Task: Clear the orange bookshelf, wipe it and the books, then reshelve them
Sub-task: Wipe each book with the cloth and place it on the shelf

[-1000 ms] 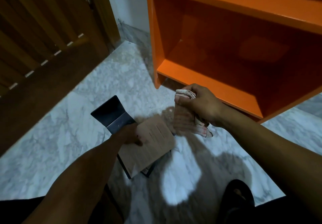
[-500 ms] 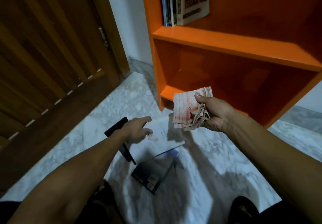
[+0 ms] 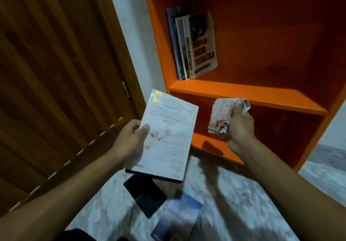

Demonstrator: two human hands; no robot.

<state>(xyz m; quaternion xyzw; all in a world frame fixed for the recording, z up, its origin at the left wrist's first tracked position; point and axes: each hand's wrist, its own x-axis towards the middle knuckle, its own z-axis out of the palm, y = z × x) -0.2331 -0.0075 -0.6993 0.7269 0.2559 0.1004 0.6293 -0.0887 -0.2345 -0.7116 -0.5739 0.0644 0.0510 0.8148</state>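
My left hand (image 3: 131, 141) grips a white-covered book (image 3: 168, 135) by its left edge and holds it up in the air, back cover facing me. A crumpled red-and-white cloth (image 3: 221, 117) is bunched in my right hand (image 3: 239, 128), just right of the book. Both are in front of the orange bookshelf (image 3: 243, 94). Several books (image 3: 192, 44) stand upright at the left end of its middle shelf. The bottom compartment behind my hands holds nothing. On the marble floor below lie a black book (image 3: 146, 195) and a blue book (image 3: 179, 214).
A brown wooden door (image 3: 56, 72) fills the left side, with a strip of white wall (image 3: 134, 34) between it and the shelf. The marble floor (image 3: 234, 203) stretches under my arms. Something dark sits at the bottom edge near my left arm.
My left hand has lifted the white book off the floor pile into the air. My right hand with the cloth has risen, and my view has tilted up toward the middle shelf.
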